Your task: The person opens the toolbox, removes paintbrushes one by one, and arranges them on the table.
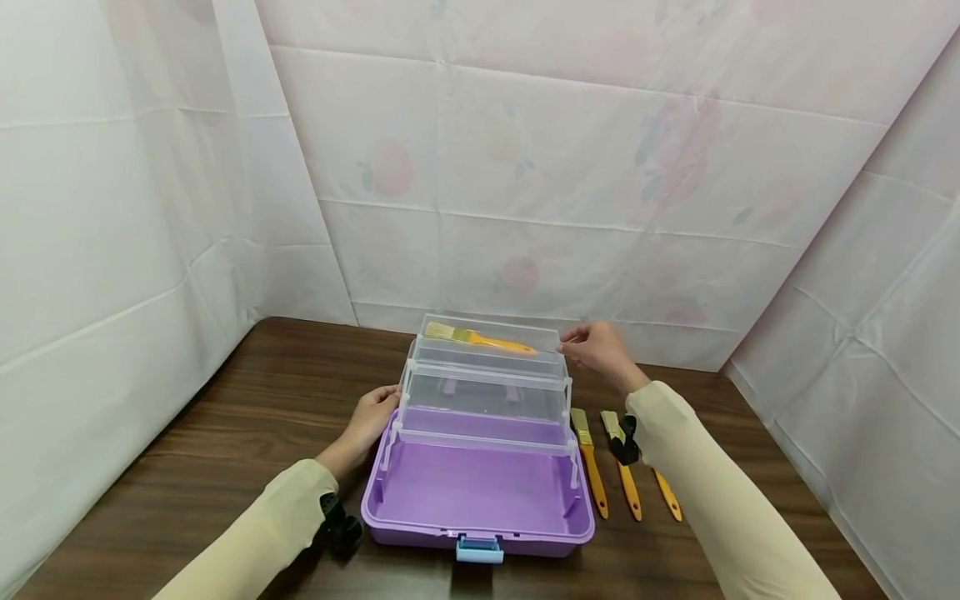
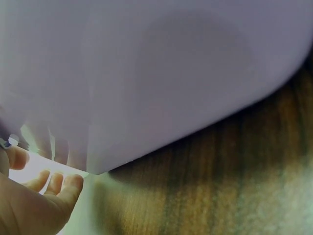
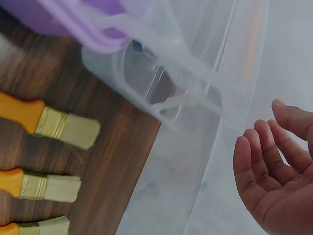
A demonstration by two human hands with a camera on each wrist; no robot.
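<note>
A purple storage box (image 1: 480, 492) stands with its clear tiered trays (image 1: 487, 387) raised over the back. One paintbrush (image 1: 480, 337) with an orange handle lies in the top tray, bristles to the left. My right hand (image 1: 596, 346) is beside the right end of that tray; in the right wrist view its fingers (image 3: 261, 147) are loosely bent with nothing in them. My left hand (image 1: 372, 414) is at the box's left rear side. Its fingers (image 2: 68, 191) look relaxed in the left wrist view, close to the box wall; whether they touch it I cannot tell.
Right of the box, three more orange-handled paintbrushes (image 1: 591, 471) lie on the dark wooden table (image 1: 300, 392), the rightmost partly hidden by my right sleeve. A light blue latch (image 1: 479, 550) hangs at the box front. White patterned sheets (image 1: 525, 192) hang behind and at both sides.
</note>
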